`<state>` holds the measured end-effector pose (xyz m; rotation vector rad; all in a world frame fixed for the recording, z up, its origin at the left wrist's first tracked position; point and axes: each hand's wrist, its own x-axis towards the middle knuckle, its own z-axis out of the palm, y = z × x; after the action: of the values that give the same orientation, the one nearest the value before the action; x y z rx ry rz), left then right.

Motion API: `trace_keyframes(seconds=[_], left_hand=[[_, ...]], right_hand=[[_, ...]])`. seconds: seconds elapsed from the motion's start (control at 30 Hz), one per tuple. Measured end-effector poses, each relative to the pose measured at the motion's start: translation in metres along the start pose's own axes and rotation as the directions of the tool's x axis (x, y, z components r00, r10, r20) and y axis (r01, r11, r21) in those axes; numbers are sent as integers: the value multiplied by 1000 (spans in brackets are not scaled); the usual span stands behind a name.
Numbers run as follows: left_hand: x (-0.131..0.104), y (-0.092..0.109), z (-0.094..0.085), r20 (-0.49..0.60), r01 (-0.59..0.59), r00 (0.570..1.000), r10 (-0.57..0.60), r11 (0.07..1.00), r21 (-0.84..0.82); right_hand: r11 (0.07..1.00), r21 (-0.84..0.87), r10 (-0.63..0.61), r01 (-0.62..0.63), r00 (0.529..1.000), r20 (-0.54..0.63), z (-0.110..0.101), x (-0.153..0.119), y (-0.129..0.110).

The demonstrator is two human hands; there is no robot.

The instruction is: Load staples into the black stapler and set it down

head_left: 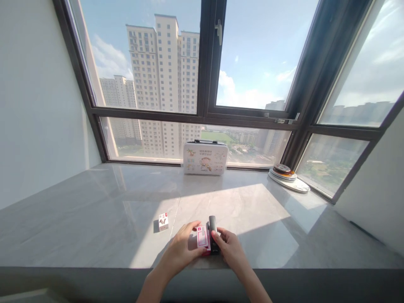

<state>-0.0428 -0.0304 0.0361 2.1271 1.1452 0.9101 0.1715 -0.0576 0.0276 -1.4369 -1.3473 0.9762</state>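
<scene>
My left hand (180,250) grips a small white box with pink-red edges (203,237) between thumb and fingers, near the sill's front edge. Directly to the right of the box, side by side with it, is a black stapler-like object (213,235), standing lengthwise away from me. My right hand (229,248) holds that black object, with the thumb on its top and the fingers at its right side. Farther left on the sill stands a small white box with a dark picture and red marks (163,221).
The grey marble windowsill (94,219) ends at a front edge close to me. A white case with cartoon drawings (205,159) stands upright against the window. Stacked plates (288,180) lie at the back right corner. Walls flank both sides.
</scene>
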Motion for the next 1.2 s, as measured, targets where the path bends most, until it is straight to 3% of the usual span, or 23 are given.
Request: trace_keyframes(seconds=[0.13, 0.23, 0.3, 0.37, 0.43, 0.47, 0.5, 0.6, 0.7, 0.83, 0.97, 1.2], left_hand=[[13, 2, 10, 101, -17, 995, 21, 999, -41], [11, 0, 6, 91, -22, 996, 27, 999, -48], [7, -8, -9, -25, -4, 1000, 3, 999, -35], [4, -27, -33, -258, 103, 962, -91, 994, 34], [1, -51, -61, -514, 345, 827, -225, 927, 149], [0, -63, -72, -532, 462, 793, -296, 861, 210], [0, -73, -80, -469, 523, 803, -368, 813, 257], [7, -84, -79, -328, 484, 863, -384, 816, 317], [23, -71, -52, -240, 384, 917, -318, 866, 322], [44, -45, -18, -106, 292, 956, -273, 917, 272], [52, -29, -4, 46, 236, 968, -249, 954, 187], [52, -21, -7, 260, 248, 933, -249, 968, 36]], right_hand=[[1000, -14, -23, 23, 1000, 12, 2, 2, 3], [1000, -27, 5, -6, 1000, -13, -1, 2, 7], [999, -37, 27, -29, 998, -54, -4, 0, 12], [997, -73, 28, -32, 998, -62, -7, -3, 18], [990, -140, 20, -23, 999, -25, -9, -6, 22], [984, -176, 19, -18, 1000, 2, -9, -8, 23], [978, -209, 20, -13, 999, 30, -9, -10, 23], [958, -286, 17, 13, 995, 101, -7, -12, 16], [944, -327, -5, 53, 989, 146, -6, -12, 3], [950, -298, -34, 89, 982, 186, -7, -11, -7], [956, -270, -61, 114, 978, 198, -6, -10, -10], [966, -213, -93, 148, 964, 249, -4, -8, -17]])
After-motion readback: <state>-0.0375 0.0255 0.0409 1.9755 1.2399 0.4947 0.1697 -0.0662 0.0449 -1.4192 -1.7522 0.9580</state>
